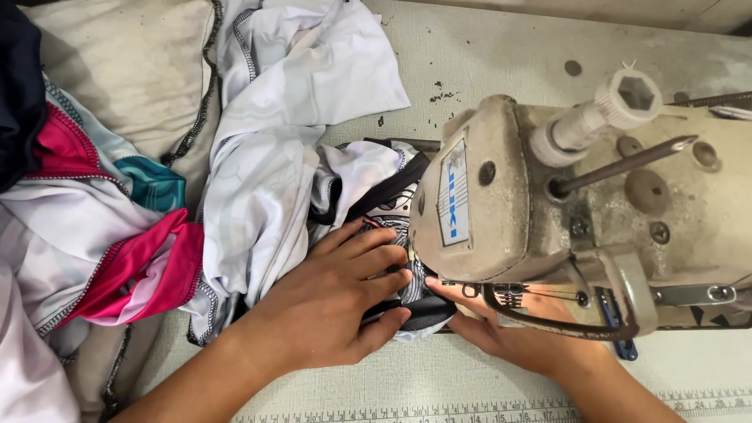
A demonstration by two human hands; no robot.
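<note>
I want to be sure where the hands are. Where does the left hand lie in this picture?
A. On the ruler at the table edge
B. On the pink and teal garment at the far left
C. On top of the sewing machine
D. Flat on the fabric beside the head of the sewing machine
D: the left hand lies flat with fingers spread on the white and black fabric, right beside the head of the sewing machine.

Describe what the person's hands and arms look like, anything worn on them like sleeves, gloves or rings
Both are bare. The left hand and the right hand wear no gloves, and no rings, watch or bands show on the fingers or wrists in view. No sleeves reach the forearms; both arms are uncovered up to the picture's lower edge.
</note>
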